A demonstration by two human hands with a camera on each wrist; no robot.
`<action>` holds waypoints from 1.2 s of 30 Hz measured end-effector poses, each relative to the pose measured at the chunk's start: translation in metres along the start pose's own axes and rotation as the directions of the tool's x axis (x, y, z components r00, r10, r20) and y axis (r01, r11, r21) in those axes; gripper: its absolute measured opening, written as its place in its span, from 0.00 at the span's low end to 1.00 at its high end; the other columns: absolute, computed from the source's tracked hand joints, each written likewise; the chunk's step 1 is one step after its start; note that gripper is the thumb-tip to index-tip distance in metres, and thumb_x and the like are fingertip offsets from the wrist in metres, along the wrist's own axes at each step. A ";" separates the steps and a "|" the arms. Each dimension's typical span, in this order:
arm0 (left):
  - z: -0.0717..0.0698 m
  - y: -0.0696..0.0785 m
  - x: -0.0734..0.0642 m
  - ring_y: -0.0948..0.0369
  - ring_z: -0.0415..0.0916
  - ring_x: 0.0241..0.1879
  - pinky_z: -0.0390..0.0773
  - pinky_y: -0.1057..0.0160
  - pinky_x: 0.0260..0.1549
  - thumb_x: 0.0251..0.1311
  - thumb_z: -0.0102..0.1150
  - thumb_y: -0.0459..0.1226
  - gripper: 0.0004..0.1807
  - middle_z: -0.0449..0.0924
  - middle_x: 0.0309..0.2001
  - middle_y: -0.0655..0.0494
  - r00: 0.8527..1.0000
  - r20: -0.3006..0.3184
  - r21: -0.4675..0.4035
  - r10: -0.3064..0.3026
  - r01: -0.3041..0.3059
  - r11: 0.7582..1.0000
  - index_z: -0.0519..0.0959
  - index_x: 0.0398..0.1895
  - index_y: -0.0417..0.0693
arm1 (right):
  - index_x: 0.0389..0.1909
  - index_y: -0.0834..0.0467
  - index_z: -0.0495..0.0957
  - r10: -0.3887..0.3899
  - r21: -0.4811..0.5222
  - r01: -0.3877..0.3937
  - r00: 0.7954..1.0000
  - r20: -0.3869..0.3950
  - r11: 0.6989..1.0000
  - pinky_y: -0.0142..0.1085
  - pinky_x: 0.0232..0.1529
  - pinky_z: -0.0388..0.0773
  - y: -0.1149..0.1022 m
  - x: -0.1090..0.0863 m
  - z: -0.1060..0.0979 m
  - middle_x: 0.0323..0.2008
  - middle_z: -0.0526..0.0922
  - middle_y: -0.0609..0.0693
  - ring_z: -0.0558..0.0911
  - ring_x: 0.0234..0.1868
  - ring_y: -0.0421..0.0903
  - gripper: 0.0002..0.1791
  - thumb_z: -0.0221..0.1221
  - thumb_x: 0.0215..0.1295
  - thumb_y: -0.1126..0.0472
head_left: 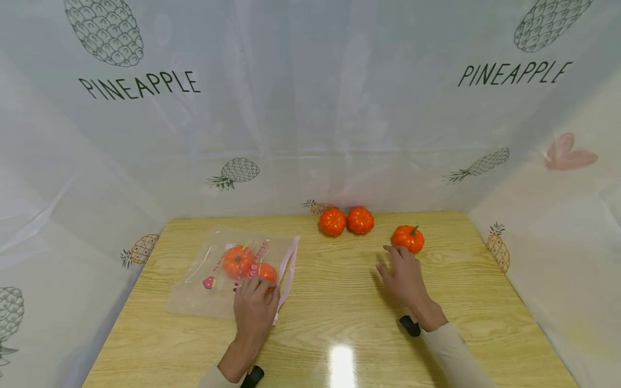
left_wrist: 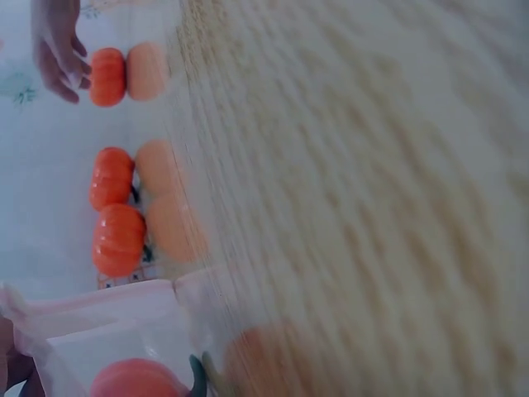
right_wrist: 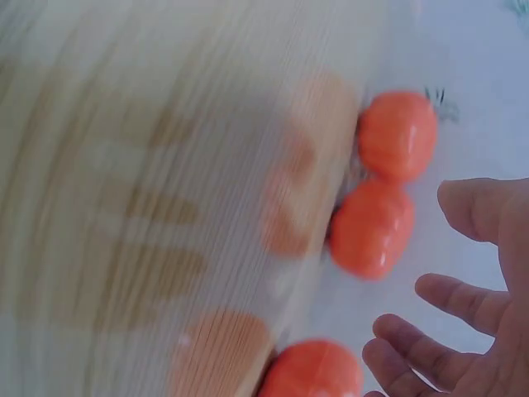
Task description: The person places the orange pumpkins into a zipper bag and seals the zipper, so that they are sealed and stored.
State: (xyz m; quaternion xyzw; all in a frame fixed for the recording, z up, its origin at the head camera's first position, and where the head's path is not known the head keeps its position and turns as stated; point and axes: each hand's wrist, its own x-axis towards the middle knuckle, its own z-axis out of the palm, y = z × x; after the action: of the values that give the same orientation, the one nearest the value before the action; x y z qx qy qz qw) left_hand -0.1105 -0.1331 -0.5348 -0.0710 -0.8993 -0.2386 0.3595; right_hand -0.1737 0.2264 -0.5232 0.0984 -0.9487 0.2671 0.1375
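A clear zip bag (head_left: pixel 194 288) with a pink edge lies flat on the left of the table, two small orange pumpkins (head_left: pixel 237 261) inside it. My left hand (head_left: pixel 254 307) grips the bag near its opening; in the left wrist view the pink rim (left_wrist: pixel 99 298) stands raised beside the fingers. My right hand (head_left: pixel 404 275) reaches over the table with fingers spread and nothing in them. Just beyond its fingertips sits an orange pumpkin (head_left: pixel 407 238) with a green stem, which the right wrist view shows as a pumpkin (right_wrist: pixel 314 372) below the fingers.
Two more orange pumpkins (head_left: pixel 346 221) stand side by side at the table's back edge. Behind and beside the wooden table (head_left: pixel 335 302) hangs a pale curtain (head_left: pixel 310 108) printed with pineapples. A bright light reflection shows on the near part of the tabletop.
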 end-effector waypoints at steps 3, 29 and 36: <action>-0.001 0.001 0.000 0.53 0.74 0.31 0.72 0.55 0.32 0.48 0.82 0.31 0.10 0.77 0.28 0.53 1.000 0.002 0.003 0.004 -0.004 1.000 0.86 0.25 0.42 | 0.65 0.71 0.73 0.023 -0.002 -0.023 0.999 -0.028 1.000 0.65 0.54 0.66 0.009 -0.001 -0.010 0.55 0.75 0.71 0.75 0.53 0.71 0.28 0.68 0.70 0.60; -0.001 0.000 -0.002 0.51 0.71 0.31 0.65 0.55 0.32 0.47 0.81 0.32 0.09 0.76 0.27 0.52 0.999 -0.027 0.031 0.047 -0.046 0.998 0.85 0.24 0.43 | 0.73 0.78 0.59 0.255 -0.019 -0.260 0.958 -0.128 0.966 0.75 0.58 0.67 0.064 0.020 -0.029 0.63 0.66 0.83 0.70 0.58 0.82 0.45 0.70 0.68 0.55; 0.001 -0.002 -0.002 0.51 0.70 0.31 0.65 0.55 0.32 0.47 0.81 0.32 0.09 0.76 0.28 0.53 0.998 -0.036 0.028 0.059 -0.058 0.998 0.85 0.23 0.44 | 0.72 0.80 0.59 0.288 -0.029 -0.292 0.954 -0.086 0.956 0.74 0.60 0.67 0.070 0.033 -0.026 0.64 0.65 0.83 0.70 0.59 0.83 0.47 0.71 0.67 0.54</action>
State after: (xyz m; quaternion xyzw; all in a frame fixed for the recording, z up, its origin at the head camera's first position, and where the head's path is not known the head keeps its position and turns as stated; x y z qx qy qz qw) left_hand -0.1099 -0.1339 -0.5377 -0.0882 -0.8932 -0.2170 0.3839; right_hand -0.2174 0.2956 -0.5252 -0.0558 -0.9519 0.2684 0.1371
